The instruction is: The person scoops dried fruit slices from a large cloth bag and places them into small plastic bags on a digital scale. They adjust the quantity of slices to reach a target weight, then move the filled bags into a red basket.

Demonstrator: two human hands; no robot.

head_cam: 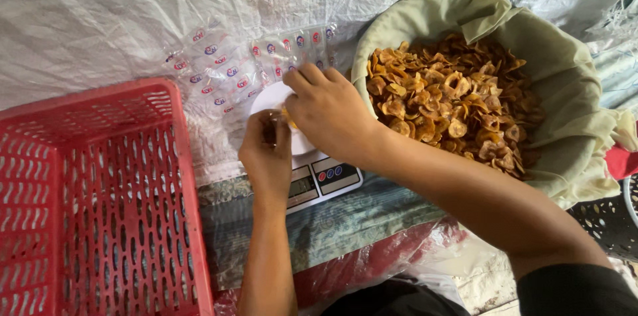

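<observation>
Two bare hands in frame, left hand [266, 156] and right hand [329, 113], both forearms uncovered from wrist to near the elbow; no rings, watch, bracelets or gloves visible on either. Right arm has a dark (black, as far as the light shows) sleeve edge [575, 289] starting high up near the elbow at the bottom right corner, plain fabric, no print or cuff detail visible. Left arm shows no sleeve within the frame, and a dark patch of clothing [392, 299] sits at the bottom centre edge, too cropped to tell which garment.
</observation>
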